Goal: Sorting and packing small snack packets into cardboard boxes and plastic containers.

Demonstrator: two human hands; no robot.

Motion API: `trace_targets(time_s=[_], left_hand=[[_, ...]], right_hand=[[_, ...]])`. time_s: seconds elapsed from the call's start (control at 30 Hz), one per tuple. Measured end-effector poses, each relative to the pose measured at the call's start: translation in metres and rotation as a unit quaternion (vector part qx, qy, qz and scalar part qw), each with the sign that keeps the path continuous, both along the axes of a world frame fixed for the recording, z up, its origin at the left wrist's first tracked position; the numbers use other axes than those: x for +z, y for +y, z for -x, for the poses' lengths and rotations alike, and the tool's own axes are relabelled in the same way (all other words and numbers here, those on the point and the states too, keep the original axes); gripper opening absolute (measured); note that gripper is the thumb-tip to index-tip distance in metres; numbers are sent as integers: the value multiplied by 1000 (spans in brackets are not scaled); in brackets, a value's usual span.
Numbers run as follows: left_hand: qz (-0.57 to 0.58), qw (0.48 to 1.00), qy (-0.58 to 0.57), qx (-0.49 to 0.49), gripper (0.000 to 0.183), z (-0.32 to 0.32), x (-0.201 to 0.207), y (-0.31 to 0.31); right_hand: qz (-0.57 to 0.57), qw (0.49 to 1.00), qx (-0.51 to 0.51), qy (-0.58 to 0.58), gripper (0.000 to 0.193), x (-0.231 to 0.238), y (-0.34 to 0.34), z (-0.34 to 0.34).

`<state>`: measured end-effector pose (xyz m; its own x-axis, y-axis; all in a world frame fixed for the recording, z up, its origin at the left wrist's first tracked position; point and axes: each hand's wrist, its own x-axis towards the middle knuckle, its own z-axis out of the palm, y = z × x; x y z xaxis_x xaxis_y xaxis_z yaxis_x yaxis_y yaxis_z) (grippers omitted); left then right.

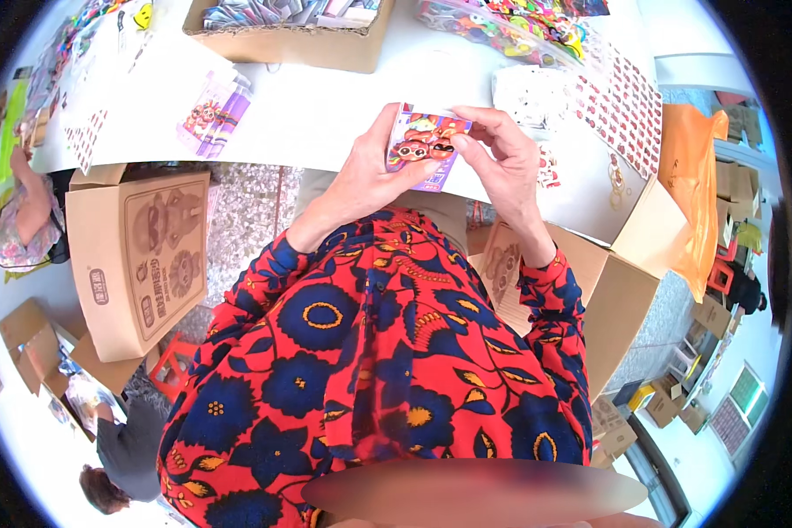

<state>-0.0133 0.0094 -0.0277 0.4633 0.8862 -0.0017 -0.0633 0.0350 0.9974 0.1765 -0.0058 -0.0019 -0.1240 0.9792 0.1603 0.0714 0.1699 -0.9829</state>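
Purple packet (424,134), long axis leaning right

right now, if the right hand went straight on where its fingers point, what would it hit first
The purple cartoon-printed packet held in the left hand; the right hand seems to touch it, though exact depth is unclear.

Top: red cloth (510,414), covered with printed flowers
Flowers: large (292,385), dark navy blue, several having yellow-orange rings or dots in the centre
Leaves: small (472,378), orange-yellow with navy, on thin dark stems
Left sleeve: long (273,268), in the same print
Right sleeve: likewise long (550,295) (its cuff is ending near the wrist)
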Motion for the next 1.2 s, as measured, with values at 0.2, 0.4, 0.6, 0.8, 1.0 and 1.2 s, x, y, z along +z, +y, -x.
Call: trace_targets(time_s=[0.2, 0.4, 0.6, 0.8, 1.0, 1.2], left_hand=[[-65, 996, -38, 56, 73, 0, 7, 0], [-165, 984, 29, 54, 73, 5, -1, 1], [-177, 982, 62, 26, 61, 13, -1, 4], [-205, 976, 68, 21, 50, 16, 0, 2], [-172, 985, 20, 6, 49, 16, 2, 2], [-127, 992, -23, -4, 51, 18, 4, 1]], right_hand=[[-13, 1000, -19, -15, 27, 1, 2, 1], [2, 999, -25, -21, 27, 4, 3, 4], [-60, 996, 27, -52, 26, 4, 1, 2], [-42, 996, 48, -62, 25, 5, -3, 2], [-42, 995, 40, -81, 27, 10, -4, 4], [-57, 994, 60, -65, 26, 11, -3, 1]])
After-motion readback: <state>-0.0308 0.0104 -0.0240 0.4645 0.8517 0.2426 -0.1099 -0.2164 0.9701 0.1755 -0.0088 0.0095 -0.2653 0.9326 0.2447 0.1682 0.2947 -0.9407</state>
